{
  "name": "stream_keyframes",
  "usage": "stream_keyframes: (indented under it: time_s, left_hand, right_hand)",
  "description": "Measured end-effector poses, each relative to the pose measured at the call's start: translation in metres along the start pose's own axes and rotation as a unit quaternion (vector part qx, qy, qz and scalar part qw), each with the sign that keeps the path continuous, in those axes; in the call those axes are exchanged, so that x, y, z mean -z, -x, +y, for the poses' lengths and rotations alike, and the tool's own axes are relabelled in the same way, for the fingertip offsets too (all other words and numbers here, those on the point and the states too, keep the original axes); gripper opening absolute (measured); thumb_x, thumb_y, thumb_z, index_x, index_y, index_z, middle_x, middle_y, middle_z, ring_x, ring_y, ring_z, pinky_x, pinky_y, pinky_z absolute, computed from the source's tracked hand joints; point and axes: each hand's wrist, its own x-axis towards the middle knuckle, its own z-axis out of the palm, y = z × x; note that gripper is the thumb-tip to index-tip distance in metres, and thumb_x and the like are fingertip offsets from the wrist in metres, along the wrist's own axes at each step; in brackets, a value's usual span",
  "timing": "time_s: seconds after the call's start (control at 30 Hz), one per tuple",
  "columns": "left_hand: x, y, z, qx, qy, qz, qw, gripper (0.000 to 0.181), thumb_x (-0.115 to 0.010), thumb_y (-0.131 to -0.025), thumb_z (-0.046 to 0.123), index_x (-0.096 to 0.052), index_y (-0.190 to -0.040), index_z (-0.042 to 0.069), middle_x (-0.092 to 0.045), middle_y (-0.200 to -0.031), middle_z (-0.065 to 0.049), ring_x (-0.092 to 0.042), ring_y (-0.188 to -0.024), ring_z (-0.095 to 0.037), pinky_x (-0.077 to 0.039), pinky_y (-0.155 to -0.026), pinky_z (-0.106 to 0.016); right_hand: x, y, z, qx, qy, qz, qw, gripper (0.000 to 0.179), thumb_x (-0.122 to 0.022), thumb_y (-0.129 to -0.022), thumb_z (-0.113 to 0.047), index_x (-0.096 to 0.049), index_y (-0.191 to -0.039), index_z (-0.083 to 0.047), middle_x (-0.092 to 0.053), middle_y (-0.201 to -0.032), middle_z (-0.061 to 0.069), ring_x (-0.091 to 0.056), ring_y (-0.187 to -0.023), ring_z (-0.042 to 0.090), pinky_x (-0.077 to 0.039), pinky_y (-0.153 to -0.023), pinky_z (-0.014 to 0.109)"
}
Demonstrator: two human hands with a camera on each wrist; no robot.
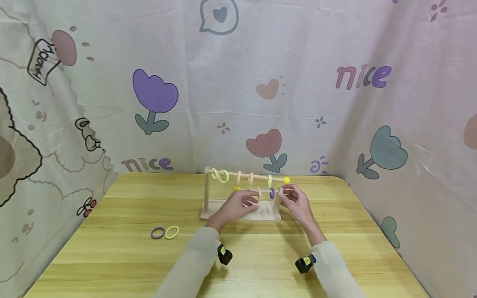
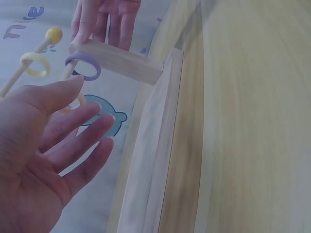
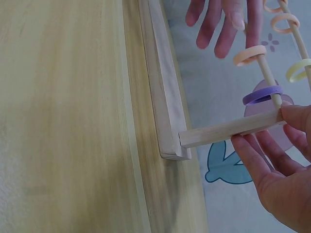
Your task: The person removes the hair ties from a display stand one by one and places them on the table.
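Note:
A wooden rack stands on the table, its pale base [image 1: 238,213] carrying a tall post [image 1: 206,190] at left and a shorter post [image 1: 277,205] at right. My right hand [image 1: 298,205] grips the top of the short post between thumb and fingers. On this post's rod hang a purple ring [image 3: 262,95] and a peach ring [image 3: 250,55]. My left hand [image 1: 236,207] is beside that rod, fingers loosely extended, a fingertip close to the peach ring; whether they touch, I cannot tell. The upper rod [image 1: 257,177] bears several yellow and peach rings.
On the table to the left lie a loose purple ring [image 1: 157,233] and a loose yellow ring [image 1: 172,232]. Yellow balls cap the free rod ends, one being the upper rod's ball [image 1: 286,180]. A patterned cloth [image 1: 223,103] hangs behind the table [image 1: 123,269].

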Motion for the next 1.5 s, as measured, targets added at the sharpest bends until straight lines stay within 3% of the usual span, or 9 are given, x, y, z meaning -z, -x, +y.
stream_keyframes:
  time_s: [0.13, 0.33, 0.7, 1.0, 1.5]
  left_hand:
    - [-0.004, -0.003, -0.001, 0.003, 0.012, 0.019, 0.9997, 0.025, -0.073, -0.097, 0.016, -0.071, -0.118, 0.004, -0.075, -0.116, -0.016, -0.074, -0.106, -0.025, -0.062, -0.092, -0.036]
    - [-0.009, -0.006, -0.001, 0.02, 0.03, 0.078, 0.9963, 0.01, -0.074, -0.096, 0.017, -0.073, -0.1, 0.008, -0.078, -0.101, -0.008, -0.076, -0.094, -0.017, -0.063, -0.086, -0.03]
    - [-0.009, -0.003, 0.003, 0.029, 0.017, 0.147, 0.9886, 0.012, -0.075, -0.095, 0.011, -0.079, -0.101, 0.002, -0.08, -0.101, -0.013, -0.079, -0.09, -0.019, -0.063, -0.075, -0.022]
    - [0.002, 0.005, 0.008, 0.027, -0.005, 0.169, 0.9853, 0.013, -0.076, -0.093, 0.01, -0.081, -0.102, 0.003, -0.08, -0.103, -0.013, -0.079, -0.093, -0.023, -0.064, -0.077, -0.026]
    - [0.017, 0.02, -0.002, 0.017, -0.014, 0.203, 0.9789, 0.008, -0.079, -0.089, 0.005, -0.081, -0.094, -0.001, -0.08, -0.095, -0.017, -0.079, -0.087, -0.026, -0.064, -0.073, -0.026]
  right_hand:
    - [0.0, 0.0, 0.001, 0.0, 0.007, -0.002, 1.0, 0.038, -0.065, -0.101, -0.011, -0.055, -0.136, 0.0, -0.063, -0.131, 0.03, -0.066, -0.118, 0.037, -0.063, -0.091, 0.035]
    - [-0.002, -0.001, 0.003, 0.002, 0.008, 0.0, 1.0, 0.037, -0.066, -0.101, -0.009, -0.056, -0.135, 0.001, -0.064, -0.129, 0.03, -0.067, -0.116, 0.036, -0.064, -0.088, 0.031]
    - [-0.003, -0.001, 0.004, 0.003, 0.007, 0.005, 1.0, 0.036, -0.067, -0.1, -0.008, -0.057, -0.134, 0.0, -0.065, -0.127, 0.028, -0.069, -0.111, 0.029, -0.063, -0.085, 0.027]
    - [-0.002, 0.0, 0.002, 0.007, 0.009, 0.005, 0.9999, 0.037, -0.066, -0.1, -0.009, -0.056, -0.134, 0.001, -0.065, -0.128, 0.029, -0.067, -0.114, 0.035, -0.063, -0.089, 0.034]
    - [-0.001, -0.001, 0.004, 0.008, -0.006, 0.005, 0.9999, 0.035, -0.065, -0.101, -0.007, -0.056, -0.134, 0.001, -0.063, -0.129, 0.031, -0.066, -0.113, 0.033, -0.063, -0.091, 0.035]
